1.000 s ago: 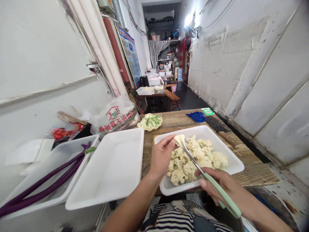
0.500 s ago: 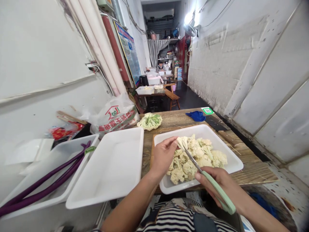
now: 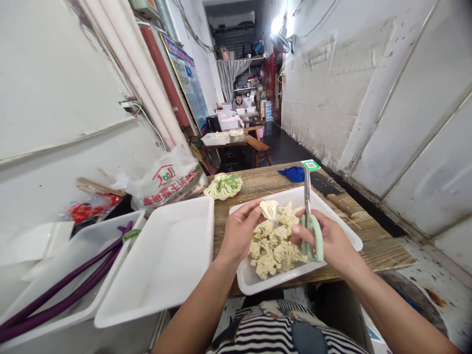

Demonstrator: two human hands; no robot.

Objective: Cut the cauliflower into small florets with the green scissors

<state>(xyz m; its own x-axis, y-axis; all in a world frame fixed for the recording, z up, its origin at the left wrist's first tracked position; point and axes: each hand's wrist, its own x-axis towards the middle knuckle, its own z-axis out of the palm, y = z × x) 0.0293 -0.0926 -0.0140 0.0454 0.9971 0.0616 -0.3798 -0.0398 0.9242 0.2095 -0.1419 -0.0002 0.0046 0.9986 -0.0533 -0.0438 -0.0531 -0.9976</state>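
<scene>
A small pale cauliflower floret (image 3: 269,209) is pinched between the fingertips of my left hand (image 3: 240,228), above the near white tray. My right hand (image 3: 328,241) grips green-handled scissors (image 3: 312,236), their blades pointing up and away from the floret. Whether the blades are fully together I cannot tell. Below both hands, a heap of cut cauliflower (image 3: 271,253) lies in the white tray (image 3: 254,286). Part of the heap is hidden behind my right hand and the scissors.
A larger cauliflower piece (image 3: 223,186) lies on the wooden table (image 3: 254,175). Left stand a second white tray (image 3: 162,255) and one with purple eggplants (image 3: 73,285). A knife (image 3: 341,204) and blue cloth (image 3: 292,173) lie at the right. A person (image 3: 239,102) sits far back.
The scissors have come away from the floret and swung upright, from slanting across the tray. My right hand has moved up and left. The left hand still holds the floret.
</scene>
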